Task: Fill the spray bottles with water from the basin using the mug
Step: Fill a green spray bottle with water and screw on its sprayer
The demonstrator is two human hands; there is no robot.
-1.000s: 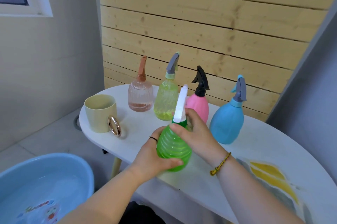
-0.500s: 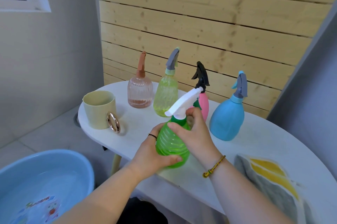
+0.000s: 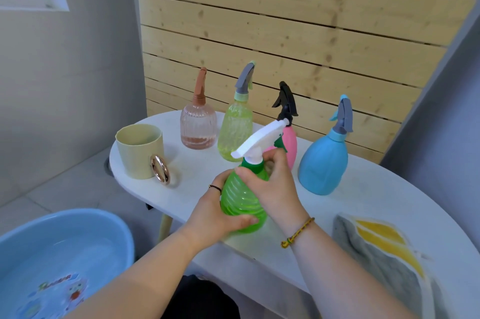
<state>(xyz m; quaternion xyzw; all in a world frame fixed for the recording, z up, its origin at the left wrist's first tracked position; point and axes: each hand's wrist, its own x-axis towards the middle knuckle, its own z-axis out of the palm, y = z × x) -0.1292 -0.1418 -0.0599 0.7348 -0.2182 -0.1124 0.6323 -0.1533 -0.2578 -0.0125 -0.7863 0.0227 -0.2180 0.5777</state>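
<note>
A green spray bottle (image 3: 241, 204) with a white spray head (image 3: 259, 140) stands near the front of the white table (image 3: 363, 201). My left hand (image 3: 215, 217) wraps its belly. My right hand (image 3: 275, 186) grips its green collar just under the head, whose nozzle points left. A pale yellow mug (image 3: 140, 149) with a gold ring handle stands at the table's left end. A blue basin (image 3: 59, 253) holding water sits low at the bottom left.
Behind the green bottle stand a clear pink bottle (image 3: 198, 126), a yellow-green bottle (image 3: 237, 126), a pink bottle (image 3: 292, 144) with a black head and a blue bottle (image 3: 324, 162). A grey and yellow cloth (image 3: 384, 248) lies at the table's right. A wooden slat wall backs the table.
The white spray head has turned on the green bottle: its nozzle pointed away a second ago and now points left. Both hands have stayed on the bottle.
</note>
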